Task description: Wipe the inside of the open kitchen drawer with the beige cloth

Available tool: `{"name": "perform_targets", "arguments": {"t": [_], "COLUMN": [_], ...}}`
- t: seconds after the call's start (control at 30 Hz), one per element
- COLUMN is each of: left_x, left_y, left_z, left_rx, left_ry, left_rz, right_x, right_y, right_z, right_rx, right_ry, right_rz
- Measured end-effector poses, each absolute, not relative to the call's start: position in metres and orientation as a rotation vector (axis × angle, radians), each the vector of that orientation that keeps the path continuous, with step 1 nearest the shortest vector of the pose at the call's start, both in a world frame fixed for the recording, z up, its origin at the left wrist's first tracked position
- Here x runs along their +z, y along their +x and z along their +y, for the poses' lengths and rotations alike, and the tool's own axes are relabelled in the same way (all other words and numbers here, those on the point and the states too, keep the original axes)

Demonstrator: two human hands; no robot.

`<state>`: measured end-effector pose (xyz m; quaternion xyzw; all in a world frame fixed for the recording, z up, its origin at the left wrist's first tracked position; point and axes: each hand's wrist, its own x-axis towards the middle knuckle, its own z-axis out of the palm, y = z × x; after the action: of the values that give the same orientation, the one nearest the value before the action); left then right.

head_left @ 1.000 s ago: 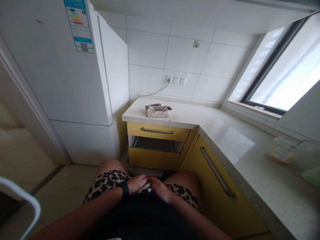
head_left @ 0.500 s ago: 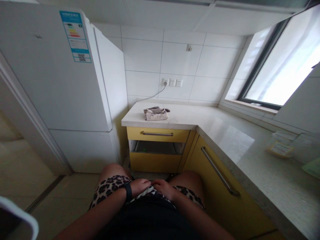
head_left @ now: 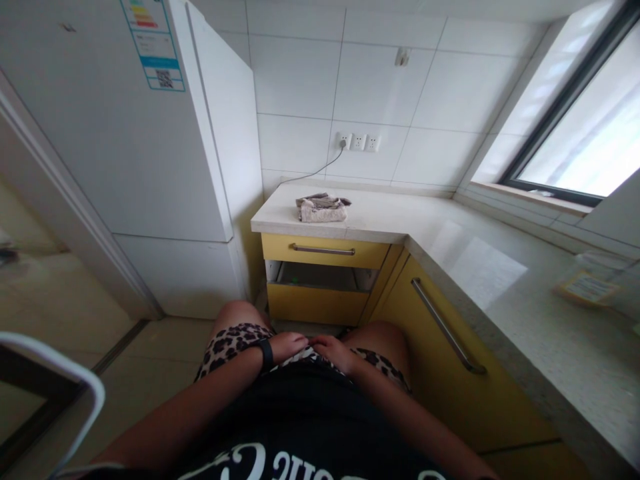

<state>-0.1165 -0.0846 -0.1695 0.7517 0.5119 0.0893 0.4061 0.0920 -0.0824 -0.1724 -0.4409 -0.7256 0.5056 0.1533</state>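
My left hand (head_left: pixel 289 347), with a black band (head_left: pixel 267 355) on its wrist, rests on my lap over leopard-print shorts (head_left: pixel 227 343). Beside it, my right hand (head_left: pixel 334 351) lies on the lap too, the fingertips of both hands close together. The fingers look loose and laid down, with no object showing in either hand. Ahead of my knees stand yellow drawers: a closed top drawer (head_left: pixel 277 246), then a lower drawer front (head_left: pixel 317 304) below an open gap. A folded greyish-pink towel (head_left: pixel 324 210) lies on the counter above.
A white refrigerator (head_left: pixel 170 167) stands left. The pale countertop (head_left: pixel 480 267) turns along the right side over a yellow cabinet with a long metal handle (head_left: pixel 447 327). A clear labelled container (head_left: pixel 593 287) sits at right. A corded plug (head_left: pixel 343 143) is in the wall socket.
The view has tilted downward, so the counter, towel and drawers sit higher in the picture and shirt lettering shows. Both hands stay on the lap.
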Motion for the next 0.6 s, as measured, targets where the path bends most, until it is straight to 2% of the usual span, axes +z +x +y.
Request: {"name": "perform_targets", "arguments": {"t": [0.6], "left_x": [-0.1709], "left_y": [-0.1139], "left_z": [-0.0842], "left_rx": [0.244], "left_ry": [1.904], "left_rz": [1.318], "right_x": [-0.1664], "right_y": [0.0939], "right_z": [-0.0845], "right_rx": [1.433], "right_ry": [-1.211], "right_rz": [-2.049]}}
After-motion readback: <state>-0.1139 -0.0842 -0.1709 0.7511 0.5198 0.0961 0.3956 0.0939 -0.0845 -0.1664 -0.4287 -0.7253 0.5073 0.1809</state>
